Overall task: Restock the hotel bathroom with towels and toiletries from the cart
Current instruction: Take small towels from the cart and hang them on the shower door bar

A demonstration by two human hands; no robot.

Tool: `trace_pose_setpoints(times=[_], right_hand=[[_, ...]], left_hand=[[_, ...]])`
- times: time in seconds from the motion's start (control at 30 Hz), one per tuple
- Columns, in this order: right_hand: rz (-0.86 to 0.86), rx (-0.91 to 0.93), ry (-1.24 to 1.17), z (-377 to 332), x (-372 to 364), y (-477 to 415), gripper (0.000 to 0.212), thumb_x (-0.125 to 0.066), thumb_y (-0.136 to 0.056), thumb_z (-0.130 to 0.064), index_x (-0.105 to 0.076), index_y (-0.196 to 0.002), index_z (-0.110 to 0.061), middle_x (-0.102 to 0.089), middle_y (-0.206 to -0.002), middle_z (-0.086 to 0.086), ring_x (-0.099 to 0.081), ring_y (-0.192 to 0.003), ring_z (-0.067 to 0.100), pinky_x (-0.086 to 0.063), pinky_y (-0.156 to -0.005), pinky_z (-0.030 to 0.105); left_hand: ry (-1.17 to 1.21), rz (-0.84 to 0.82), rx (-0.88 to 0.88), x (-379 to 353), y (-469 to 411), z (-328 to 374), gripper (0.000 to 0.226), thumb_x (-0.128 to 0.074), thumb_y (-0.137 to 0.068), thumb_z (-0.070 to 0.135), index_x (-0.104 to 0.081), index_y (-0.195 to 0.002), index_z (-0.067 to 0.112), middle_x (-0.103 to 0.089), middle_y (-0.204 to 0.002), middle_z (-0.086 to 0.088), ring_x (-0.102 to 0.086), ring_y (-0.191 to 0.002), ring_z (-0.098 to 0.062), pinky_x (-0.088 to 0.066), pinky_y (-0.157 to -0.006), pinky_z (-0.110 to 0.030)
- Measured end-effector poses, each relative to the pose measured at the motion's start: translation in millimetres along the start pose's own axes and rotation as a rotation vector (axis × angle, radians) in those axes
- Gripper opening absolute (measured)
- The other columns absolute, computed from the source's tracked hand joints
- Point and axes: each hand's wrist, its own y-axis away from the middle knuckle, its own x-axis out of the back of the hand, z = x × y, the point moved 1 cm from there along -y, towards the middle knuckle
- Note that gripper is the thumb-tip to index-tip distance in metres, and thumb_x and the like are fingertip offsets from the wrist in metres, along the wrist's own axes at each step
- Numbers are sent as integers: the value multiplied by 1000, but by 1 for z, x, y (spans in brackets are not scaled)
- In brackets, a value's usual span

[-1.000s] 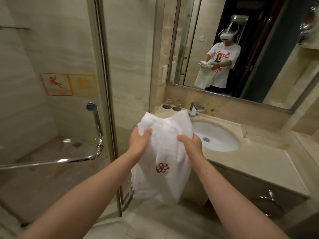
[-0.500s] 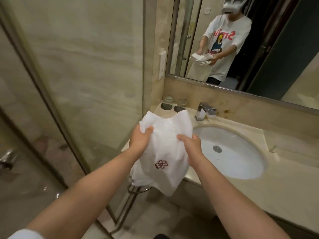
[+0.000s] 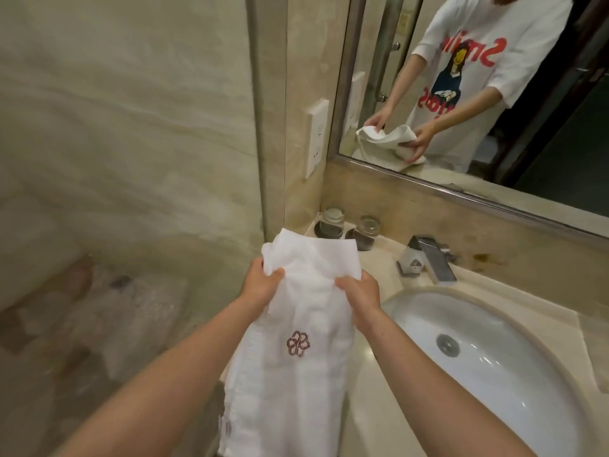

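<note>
A white towel (image 3: 296,374) with a small red flower emblem hangs from both my hands over the left end of the vanity counter (image 3: 372,357). My left hand (image 3: 262,285) grips its upper left edge. My right hand (image 3: 361,291) grips its upper right edge. The towel's top is folded over between the hands and its lower part drapes down past the counter's front edge. The cart and any toiletries are out of sight.
A white oval sink (image 3: 487,367) lies right of the towel, with a chrome faucet (image 3: 426,258) behind it. Two glass tumblers (image 3: 349,227) stand in the counter's back left corner. A wall mirror (image 3: 478,94) reflects a person. The glass shower wall (image 3: 131,192) is on the left.
I have moved closer to the vanity and turned right, so the shower door handle has left the view. The towel, still in both hands, now hangs over the counter's left end.
</note>
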Motion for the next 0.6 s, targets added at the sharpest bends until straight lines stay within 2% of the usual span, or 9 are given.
trace_pose_setpoints(times=[0.13, 0.2, 0.27, 0.37, 0.47, 0.53, 0.57, 0.6], right_hand=[[-43, -39, 32, 2, -7, -20, 20, -56, -80, 3, -63, -81, -16, -68, -89, 8, -62, -77, 25, -50, -67, 31], [-68, -53, 18, 4, -11, -24, 17, -55, -82, 2, -62, -83, -13, -66, -86, 6, -60, -74, 22, -49, -61, 27], [-89, -63, -4, 2, -14, -23, 15, -54, -81, 2, -61, -87, -10, -65, -85, 7, -59, -73, 21, -47, -60, 27], [-140, -61, -13, -4, -19, -15, 14, -55, -79, -2, -61, -87, -10, -64, -88, 10, -59, -78, 25, -47, -66, 30], [-141, -55, -35, -12, -22, 4, 11, -54, -77, -5, -58, -85, -10, -61, -86, 10, -57, -80, 26, -45, -70, 32], [-112, -48, -63, -16, -21, 21, 12, -54, -74, -7, -58, -86, -9, -59, -86, 10, -55, -80, 27, -44, -71, 32], [-101, -41, -80, -17, -20, 32, 12, -54, -73, -8, -56, -84, -9, -57, -86, 9, -53, -79, 26, -42, -69, 32], [-92, -35, -100, -17, -19, 44, 12, -54, -70, -10, -54, -81, -10, -54, -84, 9, -51, -78, 25, -40, -68, 31]], left_hand=[[-62, -39, 117, -12, -27, -12, 47, -53, -86, -1, -47, -132, -1, -61, -123, -17, -60, -109, -31, -48, -87, -33], [-65, -24, 128, -15, -32, -15, 49, -55, -82, -3, -45, -130, 0, -62, -117, -13, -60, -105, -27, -51, -83, -30], [-88, -12, 120, -14, -31, -10, 50, -60, -80, 0, -43, -126, 8, -58, -111, -6, -55, -103, -23, -49, -77, -22], [-140, -20, 123, -8, -25, -1, 69, -55, -68, 12, -40, -135, 15, -50, -127, -8, -55, -112, -30, -50, -90, -33], [-31, -67, 110, -1, -9, 10, 49, -45, -83, 3, -44, -131, 15, -53, -118, -13, -55, -94, -28, -46, -78, -32], [-2, -73, 86, 6, 8, 17, 22, -39, -83, 8, -52, -100, 12, -54, -90, -9, -49, -81, -26, -39, -65, -32], [2, -71, 72, 10, 17, 19, 11, -38, -82, 10, -48, -85, 12, -49, -79, -5, -45, -76, -24, -34, -60, -30], [27, -58, 57, 13, 26, 18, 9, -38, -83, 11, -45, -78, 13, -47, -75, -3, -44, -72, -22, -32, -58, -29]])
